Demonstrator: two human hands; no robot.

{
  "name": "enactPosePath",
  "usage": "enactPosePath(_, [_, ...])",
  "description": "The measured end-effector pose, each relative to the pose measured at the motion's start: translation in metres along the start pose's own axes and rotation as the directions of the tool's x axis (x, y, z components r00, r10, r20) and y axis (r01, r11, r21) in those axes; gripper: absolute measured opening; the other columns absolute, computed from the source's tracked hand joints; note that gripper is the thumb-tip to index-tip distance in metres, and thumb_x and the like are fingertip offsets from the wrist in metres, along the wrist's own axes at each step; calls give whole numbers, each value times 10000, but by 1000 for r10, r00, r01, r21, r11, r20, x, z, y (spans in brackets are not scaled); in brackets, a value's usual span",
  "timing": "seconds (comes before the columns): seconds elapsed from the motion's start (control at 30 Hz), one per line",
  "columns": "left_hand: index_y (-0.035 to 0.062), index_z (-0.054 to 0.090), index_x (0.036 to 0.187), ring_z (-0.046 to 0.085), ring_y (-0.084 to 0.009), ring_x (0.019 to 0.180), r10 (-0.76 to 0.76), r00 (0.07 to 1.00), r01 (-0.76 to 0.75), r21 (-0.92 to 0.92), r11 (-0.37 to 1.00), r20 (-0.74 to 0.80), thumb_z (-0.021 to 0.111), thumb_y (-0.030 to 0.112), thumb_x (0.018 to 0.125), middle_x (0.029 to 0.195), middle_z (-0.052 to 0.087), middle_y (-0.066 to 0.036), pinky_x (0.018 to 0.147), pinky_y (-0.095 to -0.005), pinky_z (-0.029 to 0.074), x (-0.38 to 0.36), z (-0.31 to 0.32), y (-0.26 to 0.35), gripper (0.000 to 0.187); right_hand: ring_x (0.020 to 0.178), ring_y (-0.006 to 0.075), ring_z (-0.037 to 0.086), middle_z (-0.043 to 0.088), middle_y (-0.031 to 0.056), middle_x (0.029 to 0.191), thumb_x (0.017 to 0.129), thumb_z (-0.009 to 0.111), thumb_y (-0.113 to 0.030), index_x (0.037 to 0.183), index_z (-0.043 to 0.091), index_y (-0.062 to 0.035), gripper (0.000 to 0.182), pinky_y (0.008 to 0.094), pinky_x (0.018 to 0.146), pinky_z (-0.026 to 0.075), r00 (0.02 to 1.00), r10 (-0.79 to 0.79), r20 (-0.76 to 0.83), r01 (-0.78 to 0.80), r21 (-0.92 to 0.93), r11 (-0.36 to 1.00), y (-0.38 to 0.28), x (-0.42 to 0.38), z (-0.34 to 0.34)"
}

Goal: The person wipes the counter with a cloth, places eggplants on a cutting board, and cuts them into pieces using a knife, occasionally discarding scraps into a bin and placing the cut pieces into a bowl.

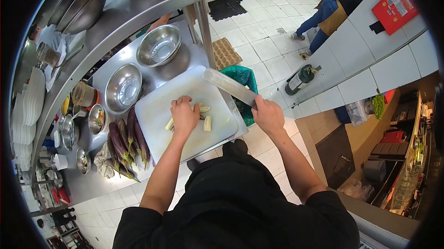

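My right hand is wrapped round the handle of a knife with a long, broad blade. The blade lies across the right edge of the white cutting board, over a green-lined bin. On the board, my left hand curls its fingers down over pale cut vegetable pieces, which stick out on both sides of it. Another pale piece lies apart, right of that hand. Several purple eggplants are heaped beside the board's left edge.
Two steel bowls stand behind the board, and a small bowl of chopped food sits left. A bin with a green liner is at the table's right end. Steel shelving overhangs the left. Another person bends over in the background.
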State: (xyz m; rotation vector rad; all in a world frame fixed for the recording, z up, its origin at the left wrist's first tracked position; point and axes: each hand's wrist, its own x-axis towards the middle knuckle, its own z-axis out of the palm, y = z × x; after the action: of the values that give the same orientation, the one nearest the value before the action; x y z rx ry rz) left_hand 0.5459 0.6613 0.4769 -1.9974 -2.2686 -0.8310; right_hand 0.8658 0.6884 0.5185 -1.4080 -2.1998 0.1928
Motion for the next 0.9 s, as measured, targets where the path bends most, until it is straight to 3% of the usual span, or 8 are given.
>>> enactPosePath(0.2, [12, 714, 1233, 652, -423, 1277, 595, 802, -554, -306, 774, 54, 669, 209, 1016, 1307, 730, -230, 1170, -511, 464, 20, -8, 145, 296, 794, 255, 747, 735, 65, 846, 900, 748, -181, 1030, 598, -94, 216, 429, 708, 573, 990, -136, 31, 139, -164, 977, 28, 2, 37])
enactPosePath(0.27, [-3, 680, 1358, 609, -444, 1374, 466, 723, -437, -185, 880, 509, 601, 243, 1055, 1382, 707, -248, 1238, -513, 419, 59, 41, 155, 398, 791, 237, 749, 727, 54, 818, 920, 721, -181, 1040, 598, -92, 194, 426, 717, 578, 984, -177, 0, 173, -205, 963, 30, 1, 43])
enactPosePath(0.33, [-23, 623, 1453, 585, -448, 1414, 512, 798, -281, -556, 782, 318, 570, 206, 1076, 1436, 686, -254, 1233, -514, 426, 103, 84, 142, 444, 800, 248, 749, 729, 60, 819, 914, 728, -183, 1055, 602, -95, 209, 429, 719, 581, 986, -153, 61, 163, -210, 964, 43, -4, 54])
enactPosePath(0.43, [-16, 610, 1471, 595, -429, 1417, 496, 841, -269, -631, 728, 214, 569, 214, 1099, 1471, 662, -264, 1215, -511, 449, 152, 13, 139, 440, 802, 278, 748, 734, 80, 829, 926, 731, -187, 1088, 606, -94, 224, 439, 723, 586, 987, -100, 128, 121, -174, 977, 57, -11, 53])
enactPosePath(0.63, [58, 613, 1522, 601, -343, 1448, 110, 844, 264, -585, 767, 525, 650, 420, 1086, 1536, 642, -212, 1219, -480, 451, 113, -74, 42, 568, 631, 315, 665, 701, 136, 769, 1066, 674, -256, 1101, 607, -63, 208, 441, 630, 561, 925, 162, 345, -268, 286, 920, 40, -39, 27])
enactPosePath(0.7, [130, 570, 1585, 480, -438, 1526, 24, 839, 15, -68, 998, 543, 602, 739, 997, 1631, 546, -201, 1214, -675, 394, 62, -26, -9, 847, 538, 285, 621, 674, 130, 706, 1116, 639, -285, 1108, 611, -53, 234, 418, 564, 540, 868, 160, 471, -386, 435, 813, 29, -51, 22])
enactPosePath(0.77, [195, 536, 1627, 330, -545, 1577, -122, 823, 56, 134, 989, 554, 527, 908, 917, 1735, 424, -156, 1183, -834, 271, 12, -5, -8, 1007, 439, 181, 514, 598, 71, 614, 1162, 583, -325, 1147, 631, -53, 277, 350, 442, 452, 617, 145, 773, -769, 554, 319, 10, -67, 15])
enactPosePath(0.9, [227, 524, 1640, 299, -581, 1573, -174, 884, 95, 198, 976, 433, 531, 891, 924, 1754, 387, -149, 1153, -877, 226, -28, 8, 13, 977, 409, 119, 500, 520, 14, 569, 1185, 535, -365, 1166, 617, -51, 325, 310, 392, 427, 529, 130, 838, -832, 483, 271, -38, -96, 65])
